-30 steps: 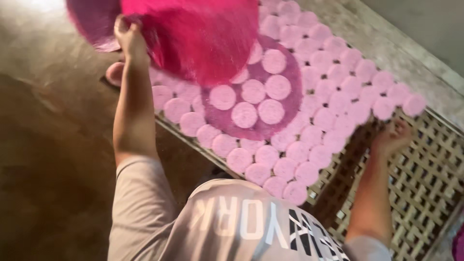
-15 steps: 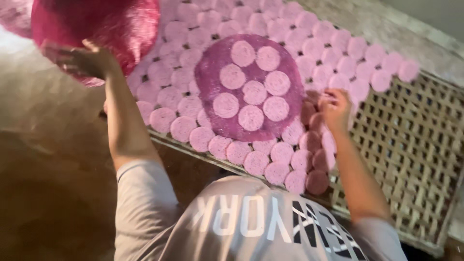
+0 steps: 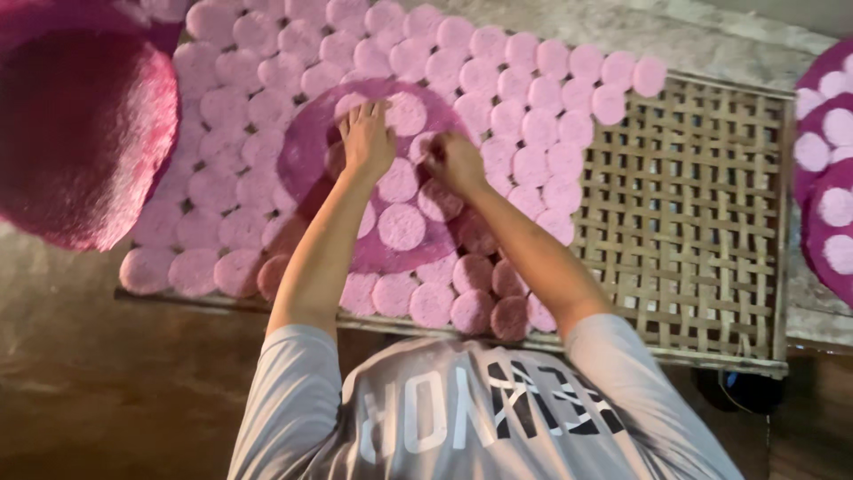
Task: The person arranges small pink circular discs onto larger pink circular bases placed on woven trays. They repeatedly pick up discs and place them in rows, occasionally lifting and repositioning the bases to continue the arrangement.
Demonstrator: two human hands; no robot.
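1. Head view, hands: both bare arms reach forward from a grey shirt [image 3: 480, 418] at the bottom edge. The two hands meet close together over the middle of a woven bamboo surface [image 3: 702, 222].
2. The left hand [image 3: 366, 138] lies palm down with its fingers stretched out and slightly spread. Its grip is open, pressing flat and closed around nothing.
3. The right hand [image 3: 453, 162] sits just beside it with the fingers curled under. It may be pinching the edge of a disc, but the knuckles hide the fingertips, so I cannot tell whether its grip has hold of anything.
4. Both hands rest on a round darker pink sheet [image 3: 306, 160] that lies on top of the layer of discs, left of the surface's centre. The sheet carries its own cluster of pale pink discs [image 3: 402, 226], and both hands touch these.
5. Around the sheet, rows of like discs overlap and cover the left and upper parts of the surface. The lattice on the right is bare.
6. A large fuzzy magenta round pad [image 3: 84, 133] fills the upper left, over the surface's left edge.
7. At the right edge, more dark rounds with discs [image 3: 831, 178] lie apart from the hands.
8. A brown floor [image 3: 107, 391] shows below.
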